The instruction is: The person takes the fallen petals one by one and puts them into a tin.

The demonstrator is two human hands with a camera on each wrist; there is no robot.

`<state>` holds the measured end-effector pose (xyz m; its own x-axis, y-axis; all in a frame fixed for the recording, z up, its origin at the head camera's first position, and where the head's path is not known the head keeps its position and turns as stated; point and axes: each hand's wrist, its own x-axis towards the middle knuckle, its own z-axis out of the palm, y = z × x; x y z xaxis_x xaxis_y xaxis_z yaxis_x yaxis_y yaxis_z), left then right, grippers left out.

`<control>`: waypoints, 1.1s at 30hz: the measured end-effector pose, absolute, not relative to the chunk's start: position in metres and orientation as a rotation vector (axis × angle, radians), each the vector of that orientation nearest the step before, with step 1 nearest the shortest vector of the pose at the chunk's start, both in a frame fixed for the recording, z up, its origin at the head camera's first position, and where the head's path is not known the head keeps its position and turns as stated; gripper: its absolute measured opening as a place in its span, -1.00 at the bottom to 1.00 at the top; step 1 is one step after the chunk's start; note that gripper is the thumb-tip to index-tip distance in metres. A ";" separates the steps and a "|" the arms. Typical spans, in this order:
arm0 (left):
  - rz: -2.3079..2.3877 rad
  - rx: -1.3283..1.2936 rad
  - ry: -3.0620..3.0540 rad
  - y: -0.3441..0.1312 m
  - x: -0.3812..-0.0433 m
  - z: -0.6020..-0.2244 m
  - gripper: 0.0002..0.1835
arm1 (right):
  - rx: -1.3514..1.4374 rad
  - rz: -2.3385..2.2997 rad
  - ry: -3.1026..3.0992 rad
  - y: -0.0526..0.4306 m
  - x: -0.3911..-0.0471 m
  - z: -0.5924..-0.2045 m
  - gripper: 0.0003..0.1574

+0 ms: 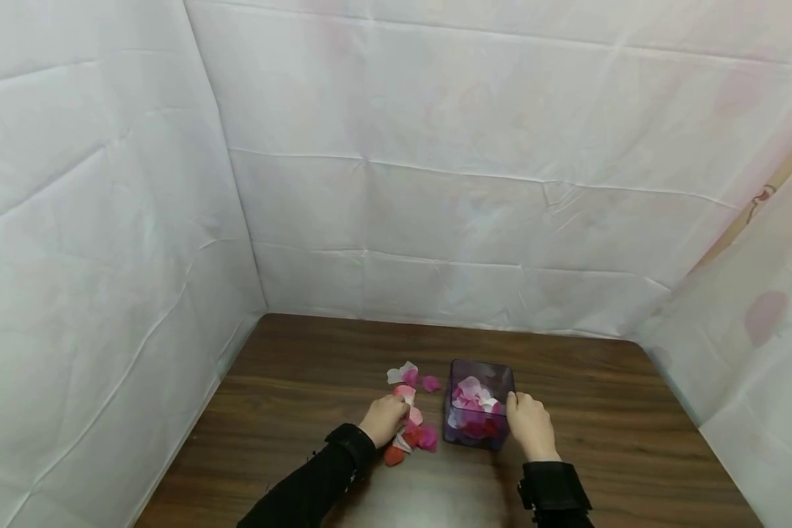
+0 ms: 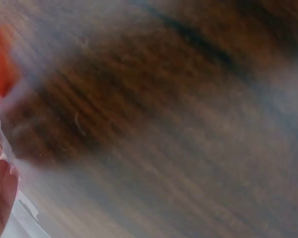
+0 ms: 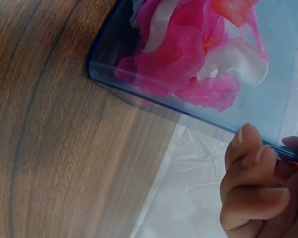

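Observation:
Loose artificial flower petals (image 1: 427,438) in pink, red and white lie in a strip on the wooden table. Over the middle of that strip, my left hand (image 1: 384,420) has its fingers down among them; whether it pinches a petal is hidden. The left wrist view catches only its fingertips (image 2: 4,186) at the edge, near an orange-red petal (image 2: 2,67). To the right stands a see-through purple box (image 1: 458,433), part filled with pink, white and red petals (image 3: 174,59). My right hand (image 1: 531,425) grips the box's right rim between thumb and curled fingers.
The brown wood-grain table (image 1: 303,381) runs back to a creased white cloth (image 1: 449,220). More such cloth hangs at the left and right sides. A few petals (image 1: 405,372) lie farther back, left of the box.

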<state>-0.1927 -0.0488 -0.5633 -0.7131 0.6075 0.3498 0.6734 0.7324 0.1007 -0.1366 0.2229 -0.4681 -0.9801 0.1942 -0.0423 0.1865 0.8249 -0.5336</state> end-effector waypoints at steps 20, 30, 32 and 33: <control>-0.544 -1.094 -2.584 0.020 -0.217 -0.444 -0.95 | -0.289 0.804 -2.986 0.226 -0.139 -0.468 -0.52; -0.102 -1.134 -2.763 0.052 -0.207 -0.445 -0.73 | -0.277 0.808 -2.990 0.222 -0.140 -0.468 -0.51; -0.192 -1.107 -2.744 0.048 -0.209 -0.446 -0.67 | -0.267 0.804 -2.983 0.222 -0.141 -0.467 -0.50; -0.237 -1.089 -2.720 0.044 -0.210 -0.446 -0.65 | -0.262 0.800 -2.977 0.222 -0.141 -0.466 -0.50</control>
<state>-0.2104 0.0439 -0.4459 -0.7080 0.6624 0.2448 0.6948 0.7155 0.0732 -0.1414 0.2221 -0.4663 -0.9845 0.1754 0.0020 0.1508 0.8521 -0.5012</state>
